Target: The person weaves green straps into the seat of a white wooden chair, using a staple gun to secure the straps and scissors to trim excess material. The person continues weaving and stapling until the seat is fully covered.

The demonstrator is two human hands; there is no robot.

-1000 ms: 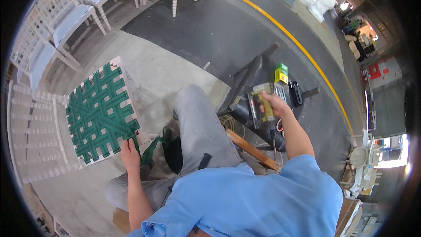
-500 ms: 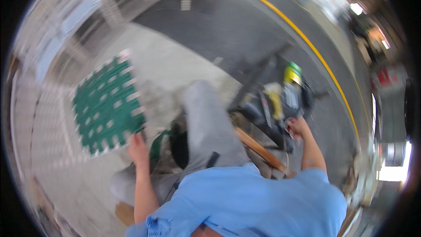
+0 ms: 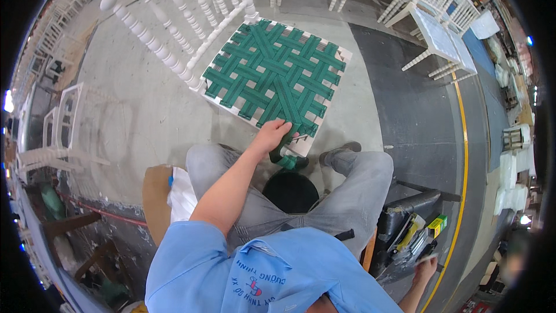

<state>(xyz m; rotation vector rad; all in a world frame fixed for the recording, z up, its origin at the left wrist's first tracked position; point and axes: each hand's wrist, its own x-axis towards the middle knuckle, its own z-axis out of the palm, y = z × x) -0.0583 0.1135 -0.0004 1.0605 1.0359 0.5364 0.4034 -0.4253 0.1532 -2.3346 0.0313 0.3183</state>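
Observation:
A white chair (image 3: 185,75) with turned spindles lies in front of me, its seat woven with green webbing (image 3: 275,72). One diagonal strap crosses the weave toward the seat's near corner. There my left hand (image 3: 273,136) pinches the green webbing strap (image 3: 295,130), and its loose length hangs below the corner. Far to the right, my right hand (image 3: 427,268) is closed beside the black tool holder (image 3: 399,214). Something small and pale shows at its fingers, too small to name. In the holder lie a yellow-handled tool (image 3: 409,233) and a green-and-yellow box (image 3: 438,226).
A black round object (image 3: 291,191) stands between my knees. Brown cardboard (image 3: 156,197) is at my left knee. More white chairs (image 3: 431,43) line the far side, and a white chair frame (image 3: 61,133) stands at left. A yellow line (image 3: 465,133) runs along the floor at right.
My view has swung left, so the seat now appears centred and sharper. My left hand remains at its near corner; my right hand now appears lower, beside the tool holder.

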